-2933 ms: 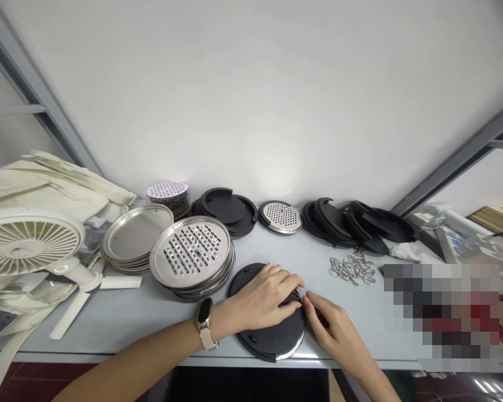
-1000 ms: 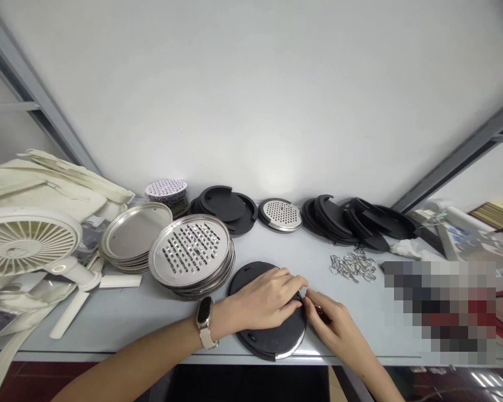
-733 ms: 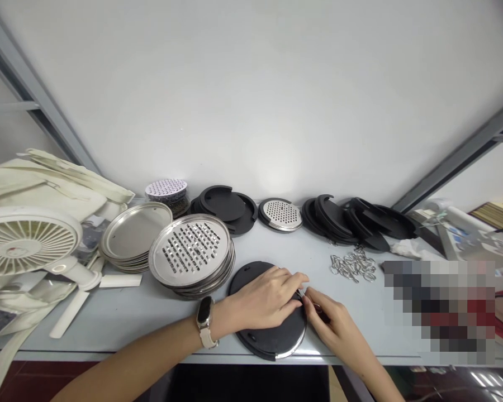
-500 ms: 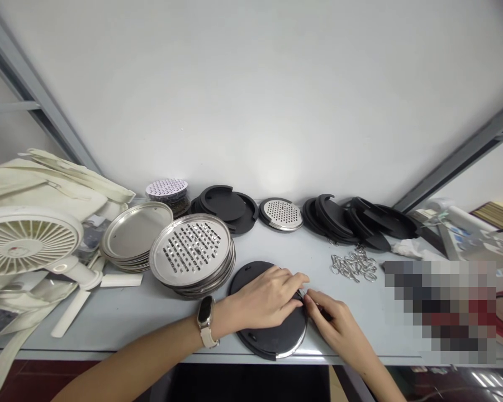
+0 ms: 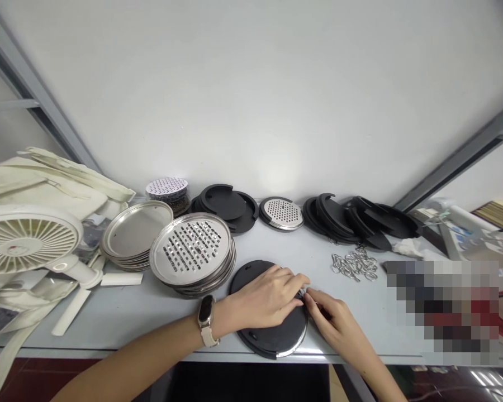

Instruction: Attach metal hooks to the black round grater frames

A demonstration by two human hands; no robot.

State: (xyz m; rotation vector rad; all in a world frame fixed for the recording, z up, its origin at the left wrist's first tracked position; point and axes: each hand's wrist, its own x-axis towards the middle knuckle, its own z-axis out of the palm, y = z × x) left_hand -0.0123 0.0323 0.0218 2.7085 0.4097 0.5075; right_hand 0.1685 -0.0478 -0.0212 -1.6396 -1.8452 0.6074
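Note:
A round black disc [image 5: 272, 338] with a shiny metal edge lies near the table's front edge. Across its top rests my left hand [image 5: 268, 298], a watch on the wrist, its fingers bent toward the disc's right rim. My right hand [image 5: 329, 318] is at that rim, thumb and fingers pinched together. Between the fingertips of both hands is a small shiny metal piece [image 5: 302, 292], too small to make out fully. Several metal rings and clips [image 5: 354, 264] lie in a pile to the right, beyond my right hand.
Stacked perforated metal discs [image 5: 193, 251] and plain metal plates [image 5: 138, 231] stand left. Black round holders [image 5: 333, 215] line the wall, with a perforated disc [image 5: 283, 213] in one. A white fan [image 5: 25, 240] stands far left. A blurred patch covers the right side.

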